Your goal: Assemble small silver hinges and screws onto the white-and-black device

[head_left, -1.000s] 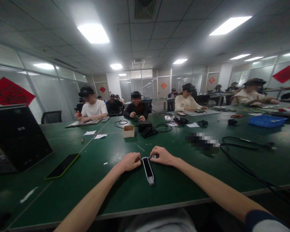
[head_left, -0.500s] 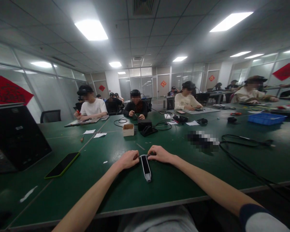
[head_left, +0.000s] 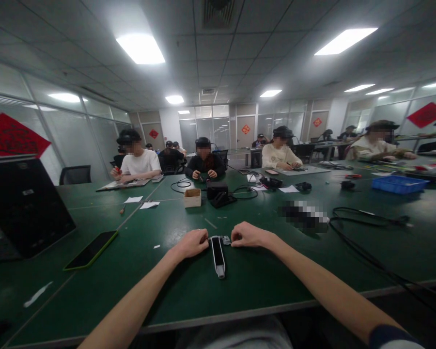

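Observation:
A slim white-framed device with a long black face (head_left: 218,252) lies on the green table (head_left: 160,300) between my hands, its narrow grey end towards me. From its far right corner a small grey jointed piece (head_left: 225,240) sticks out sideways. My left hand (head_left: 193,243) is closed, fingertips pressed together at the device's far left corner; what they pinch is hidden. Just right of the grey piece, my right hand (head_left: 252,235) has its fingers curled and closed, their tips at or very near its end. Whether something is between them cannot be made out.
A green-edged phone (head_left: 91,249) and a black computer case (head_left: 29,203) are on the left. Ahead stand a small cardboard box (head_left: 192,198) and a black box (head_left: 218,190). Black cables (head_left: 359,237) and a blue tray (head_left: 399,184) lie right. Several people work across the table.
My right hand has moved a little right, away from the device, and the grey jointed piece now shows beside it. My left hand stays at the device's left corner.

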### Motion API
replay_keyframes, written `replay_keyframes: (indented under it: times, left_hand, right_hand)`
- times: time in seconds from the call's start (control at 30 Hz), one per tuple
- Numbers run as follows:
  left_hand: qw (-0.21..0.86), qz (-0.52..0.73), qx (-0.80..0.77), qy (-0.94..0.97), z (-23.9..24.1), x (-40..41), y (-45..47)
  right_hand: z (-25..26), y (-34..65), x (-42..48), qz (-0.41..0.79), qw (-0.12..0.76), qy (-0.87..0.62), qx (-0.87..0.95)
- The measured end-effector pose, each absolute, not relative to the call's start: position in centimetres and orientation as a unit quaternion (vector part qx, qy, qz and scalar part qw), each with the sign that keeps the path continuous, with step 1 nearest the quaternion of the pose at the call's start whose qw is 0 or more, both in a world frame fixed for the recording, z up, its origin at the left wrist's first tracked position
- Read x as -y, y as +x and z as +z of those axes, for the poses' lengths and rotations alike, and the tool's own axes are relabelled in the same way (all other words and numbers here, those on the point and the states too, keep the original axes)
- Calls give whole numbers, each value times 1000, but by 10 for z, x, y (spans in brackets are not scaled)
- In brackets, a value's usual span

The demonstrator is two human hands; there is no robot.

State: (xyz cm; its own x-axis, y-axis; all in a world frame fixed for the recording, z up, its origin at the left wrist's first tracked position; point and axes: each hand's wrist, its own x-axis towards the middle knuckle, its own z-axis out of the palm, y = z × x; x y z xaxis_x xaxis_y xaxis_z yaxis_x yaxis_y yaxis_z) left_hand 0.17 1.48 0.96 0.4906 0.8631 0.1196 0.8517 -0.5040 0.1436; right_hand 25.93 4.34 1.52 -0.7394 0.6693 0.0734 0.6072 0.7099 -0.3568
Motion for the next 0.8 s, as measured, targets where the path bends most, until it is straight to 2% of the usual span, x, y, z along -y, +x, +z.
replay_keyframes:
  times: [0.27, 0.43, 0.8]
  left_hand:
    - [32, 91, -496, 863, 10, -12, 4]
    - [36, 91, -499, 861, 13, -8, 7]
    - [30, 98, -498, 861, 9, -7, 11]
  right_hand:
    - [17, 259, -46, 78, 139, -374, 914]
    - [15, 261, -48, 120, 184, -365, 905]
    - [5, 247, -43, 131, 214, -281, 927]
